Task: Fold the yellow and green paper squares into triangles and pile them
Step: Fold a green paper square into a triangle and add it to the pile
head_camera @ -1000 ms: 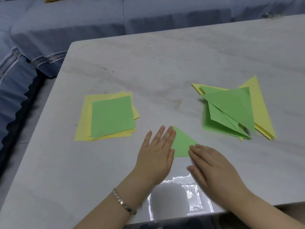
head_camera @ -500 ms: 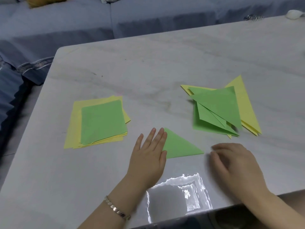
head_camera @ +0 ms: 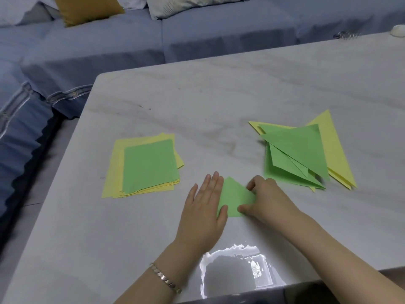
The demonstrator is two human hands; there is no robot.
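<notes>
Pointing away: green triangle apex; left hand pressing, right hand pinching.

Left wrist: one bracelet, a narrow metal band of small flat links, silvery with a warm tint, several links catching light. My left forearm and right forearm are bare to the frame edge. My left grip and right grip are uncovered; nails too small to judge.

Marble table, stack of paper squares, green triangle, triangle pile
</notes>
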